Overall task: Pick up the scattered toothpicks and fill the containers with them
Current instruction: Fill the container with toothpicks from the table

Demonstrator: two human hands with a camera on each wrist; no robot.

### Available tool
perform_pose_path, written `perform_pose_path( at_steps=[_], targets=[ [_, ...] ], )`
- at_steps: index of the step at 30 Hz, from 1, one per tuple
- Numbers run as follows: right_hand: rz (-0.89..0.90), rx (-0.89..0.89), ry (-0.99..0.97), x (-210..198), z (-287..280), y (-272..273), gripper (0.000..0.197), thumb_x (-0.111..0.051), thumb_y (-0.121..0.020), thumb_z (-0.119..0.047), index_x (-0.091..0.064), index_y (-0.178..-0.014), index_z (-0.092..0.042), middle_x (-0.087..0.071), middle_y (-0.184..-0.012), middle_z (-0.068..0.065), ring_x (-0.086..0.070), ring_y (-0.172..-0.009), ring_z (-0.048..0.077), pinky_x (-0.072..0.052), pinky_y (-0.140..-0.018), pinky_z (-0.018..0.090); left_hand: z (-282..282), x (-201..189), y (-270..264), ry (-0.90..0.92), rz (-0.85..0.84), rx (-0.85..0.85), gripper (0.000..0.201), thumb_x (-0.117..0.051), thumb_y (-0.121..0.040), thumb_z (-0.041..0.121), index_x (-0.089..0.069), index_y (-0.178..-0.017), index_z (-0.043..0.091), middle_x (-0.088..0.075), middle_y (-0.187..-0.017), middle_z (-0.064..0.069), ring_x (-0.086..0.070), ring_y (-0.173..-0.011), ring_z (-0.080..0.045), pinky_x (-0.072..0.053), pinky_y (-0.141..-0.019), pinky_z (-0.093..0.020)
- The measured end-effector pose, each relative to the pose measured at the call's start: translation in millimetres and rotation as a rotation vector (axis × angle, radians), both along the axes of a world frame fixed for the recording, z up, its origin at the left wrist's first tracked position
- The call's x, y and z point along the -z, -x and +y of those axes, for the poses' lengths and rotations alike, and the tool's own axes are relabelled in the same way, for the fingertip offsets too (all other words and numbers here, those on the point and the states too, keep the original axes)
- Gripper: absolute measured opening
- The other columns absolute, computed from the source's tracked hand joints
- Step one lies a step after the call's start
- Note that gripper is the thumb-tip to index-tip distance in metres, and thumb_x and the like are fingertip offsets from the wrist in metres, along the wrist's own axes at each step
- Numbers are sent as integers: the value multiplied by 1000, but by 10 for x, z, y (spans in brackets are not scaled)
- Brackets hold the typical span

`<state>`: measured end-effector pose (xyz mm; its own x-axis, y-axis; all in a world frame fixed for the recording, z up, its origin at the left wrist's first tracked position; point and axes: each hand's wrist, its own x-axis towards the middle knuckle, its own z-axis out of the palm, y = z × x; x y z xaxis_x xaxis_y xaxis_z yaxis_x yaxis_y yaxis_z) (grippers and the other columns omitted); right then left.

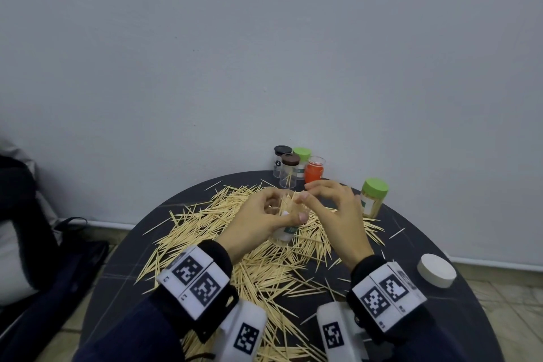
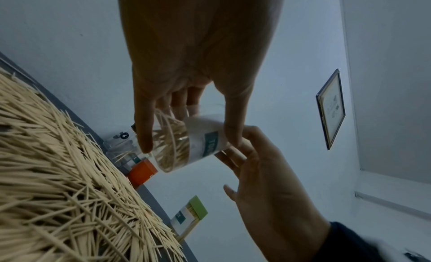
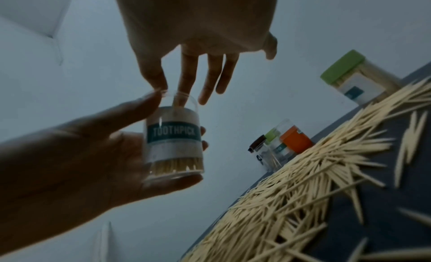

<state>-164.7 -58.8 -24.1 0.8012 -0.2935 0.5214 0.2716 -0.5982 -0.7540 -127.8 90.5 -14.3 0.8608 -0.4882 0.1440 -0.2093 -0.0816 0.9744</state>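
Note:
A heap of scattered toothpicks (image 1: 264, 267) covers the middle of the round dark table (image 1: 123, 279). Above the heap my left hand (image 1: 258, 214) grips a clear lidless container (image 1: 286, 229) with a white and teal label, tilted, partly filled with toothpicks. In the right wrist view the container (image 3: 173, 136) shows toothpicks packed at its bottom. My right hand (image 1: 305, 194) is at the container's open mouth, its thumb and index finger pinching a few toothpicks over the rim; the other fingers (image 3: 210, 81) are stretched out. In the left wrist view the container (image 2: 205, 136) lies between my thumb and fingers.
Three lidded jars, black (image 1: 282, 160), brown (image 1: 289, 170) and green (image 1: 301, 161), stand with an orange one (image 1: 314, 170) at the table's back edge by the wall. A full green-lidded container (image 1: 373, 197) stands right of my hands. A white lid (image 1: 437, 270) lies near the right edge. A dark bag (image 1: 44, 244) sits left.

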Motion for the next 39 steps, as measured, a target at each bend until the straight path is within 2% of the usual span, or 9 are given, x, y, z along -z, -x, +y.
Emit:
perform_pose_path(
  at_steps=[4,7,12,17,21,27,31,36,39],
  targets=[
    [-67,-66,-58,-56,-1,40,8,-62,-85,-33,-68,-80,-33,-61,-96,-20,-49,-104,1,-38,-95,36,19,5,-19,-67,-90,-47,53,-82,-67,26,-59,-114,20,-62,-108,5,-58,-102,-10,-46,-82,-20],
    [14,-179,42,-67,-15,49,12,-58,-85,-37,-70,-85,-36,-56,-108,-21,-41,-110,-5,-33,-93,23,25,8,-34,-84,-153,-43,56,-84,-65,22,-59,-114,19,-63,-106,5,-59,-98,-7,-43,-76,-13],
    [70,-178,273,66,14,-27,47,-34,-86,-58,-70,-102,-33,-53,-119,-21,-35,-113,-7,-27,-105,37,29,12,-36,-111,-216,-1,54,-85,-63,12,-61,-111,16,-65,-102,8,-59,-92,2,-42,-70,-1],
    [16,-135,208,54,-16,-34,48,-33,-87,-57,-72,-81,-29,-57,-110,-23,-38,-110,-9,-31,-102,42,20,33,-38,-153,-228,19,56,-86,-62,16,-60,-112,18,-64,-98,8,-62,-89,-8,-46,-70,-9],
    [-4,-146,107,-13,-57,-15,33,-41,-87,-51,-68,-74,-37,-59,-106,-24,-43,-107,-7,-36,-97,35,33,27,-49,-156,-226,16,58,-85,-63,17,-59,-115,16,-64,-102,7,-60,-90,-4,-42,-65,-2],
    [85,-225,70,-63,-95,36,27,-45,-91,-38,-69,-79,-33,-61,-104,-17,-48,-108,1,-37,-95,30,59,4,-52,-172,-216,-1,58,-85,-65,23,-59,-116,19,-63,-106,8,-59,-98,-6,-43,-77,-15],
    [104,-216,114,-91,-85,30,17,-54,-93,-20,-62,-86,-33,-63,-98,-10,-53,-96,-1,-38,-82,10,207,-59,-50,-173,-214,-22,55,-84,-65,23,-59,-115,21,-64,-107,8,-60,-99,-5,-45,-79,-14],
    [494,-260,319,-147,21,74,15,-55,-91,-32,-50,-104,-25,-56,-93,-6,-52,-84,8,-40,-65,11,572,-173,-75,-146,-185,-90,51,-82,-65,25,-60,-111,22,-65,-109,5,-63,-99,-10,-51,-85,-25],
    [761,-322,629,-71,211,91,48,-62,-82,-51,-47,-118,-22,-53,-111,-3,-49,-94,8,-44,-80,21,781,-224,-93,-133,-170,-125,55,-80,-66,24,-58,-115,18,-65,-111,2,-62,-102,-12,-50,-87,-25]
  ],
)
